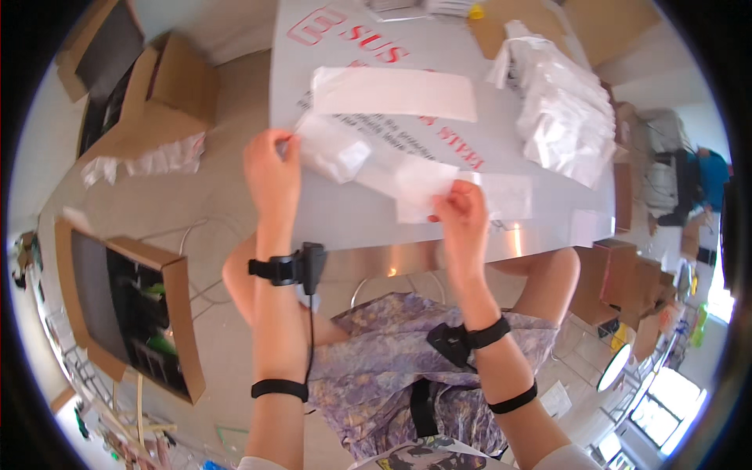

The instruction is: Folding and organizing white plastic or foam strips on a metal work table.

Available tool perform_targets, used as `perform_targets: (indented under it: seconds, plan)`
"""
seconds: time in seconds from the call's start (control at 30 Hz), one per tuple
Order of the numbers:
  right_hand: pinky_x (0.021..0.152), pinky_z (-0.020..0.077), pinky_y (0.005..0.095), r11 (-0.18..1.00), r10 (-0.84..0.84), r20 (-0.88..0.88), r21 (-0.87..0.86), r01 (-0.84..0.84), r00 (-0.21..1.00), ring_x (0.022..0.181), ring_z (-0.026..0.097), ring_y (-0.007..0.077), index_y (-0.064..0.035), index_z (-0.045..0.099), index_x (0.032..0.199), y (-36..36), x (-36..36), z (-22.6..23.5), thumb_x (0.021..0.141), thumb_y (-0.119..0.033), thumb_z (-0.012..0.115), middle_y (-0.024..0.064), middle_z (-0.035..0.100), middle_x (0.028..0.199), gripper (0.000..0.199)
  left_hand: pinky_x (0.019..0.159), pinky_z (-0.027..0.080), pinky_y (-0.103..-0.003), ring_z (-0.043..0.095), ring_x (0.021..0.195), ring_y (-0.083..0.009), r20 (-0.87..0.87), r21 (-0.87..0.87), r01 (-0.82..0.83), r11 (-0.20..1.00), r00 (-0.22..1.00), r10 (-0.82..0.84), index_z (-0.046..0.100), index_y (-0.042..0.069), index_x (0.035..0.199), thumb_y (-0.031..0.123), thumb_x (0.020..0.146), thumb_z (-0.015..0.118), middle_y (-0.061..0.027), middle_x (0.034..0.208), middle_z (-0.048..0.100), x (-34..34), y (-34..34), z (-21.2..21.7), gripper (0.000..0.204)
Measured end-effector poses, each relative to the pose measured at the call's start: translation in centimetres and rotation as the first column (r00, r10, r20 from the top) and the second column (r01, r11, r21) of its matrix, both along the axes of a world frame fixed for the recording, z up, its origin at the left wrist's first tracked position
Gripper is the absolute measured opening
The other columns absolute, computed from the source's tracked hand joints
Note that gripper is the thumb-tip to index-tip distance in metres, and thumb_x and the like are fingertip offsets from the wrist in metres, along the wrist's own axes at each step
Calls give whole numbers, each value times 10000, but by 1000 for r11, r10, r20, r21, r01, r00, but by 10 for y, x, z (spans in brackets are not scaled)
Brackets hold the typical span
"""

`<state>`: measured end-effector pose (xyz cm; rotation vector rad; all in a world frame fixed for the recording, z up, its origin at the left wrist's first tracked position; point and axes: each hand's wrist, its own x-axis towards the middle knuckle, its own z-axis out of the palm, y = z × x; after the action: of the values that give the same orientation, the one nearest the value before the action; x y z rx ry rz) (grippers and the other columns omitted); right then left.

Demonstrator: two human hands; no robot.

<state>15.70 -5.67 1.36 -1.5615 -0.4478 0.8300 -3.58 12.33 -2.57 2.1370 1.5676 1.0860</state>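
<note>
As the head view looks down, the left hand (272,168) pinches a translucent white packet (333,153) by its corner on the table (345,227), while the right hand (464,205) grasps a thin white sheet (423,182), fingertip holds that probably keep flimsy material flat. Just beyond lies a white strip (392,92); rightward, stacked white bags (560,113), seemingly placed within reach. Grey, red-lettered tabletop; open cardboard box (180,321) on the floor, left.

- A packing workshop, or a similar workroom, is suggested by a grey-topped table (337,221) on which thin white sleeves (392,94) are spread and white plastic wrapping (560,113) is heaped at far right.
- Open cardboard boxes (182,329) are ranged at left, dark items (137,301) held in one.
- More cartons (601,278) are clustered at right.
</note>
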Motion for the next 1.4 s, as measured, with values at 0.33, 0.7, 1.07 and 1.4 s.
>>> perform_targets:
  seconds: [0.33,0.7,1.07,1.4]
  plan:
    - [661,461,244,1000,10,15,-16,-9,1000,759,606,101,-16,526,1043,6,-6,8,897,-12,631,36,631,887,180,699,478,-312,605,716,-192,-149,-581,-83,810,989,-6,628,39,854,171,793,757,-57,785,640,-4,3,30,195]
    - [651,477,262,975,121,116,-202,-96,986,720,600,99,4,612,951,-25,-1,8,893,-92,656,56,663,819,121,621,406,-206,554,769,-70,287,-704,-118,700,854,433,611,0,1099,113,817,704,-28,963,658,-45,-103,55,318]
    - [658,477,264,991,-23,203,-128,49,979,718,599,111,4,594,1033,-24,23,14,871,-71,671,61,649,808,195,780,478,-216,616,880,-81,604,-567,169,806,751,268,631,-51,1139,133,864,700,-34,978,687,-30,-89,41,338]
    - [658,490,348,931,100,488,-353,92,867,707,614,201,-44,489,1086,-19,46,2,822,-87,708,88,646,797,346,757,487,-294,602,797,-150,208,-492,11,871,973,105,633,-23,1100,114,833,708,-83,912,684,7,-82,17,309]
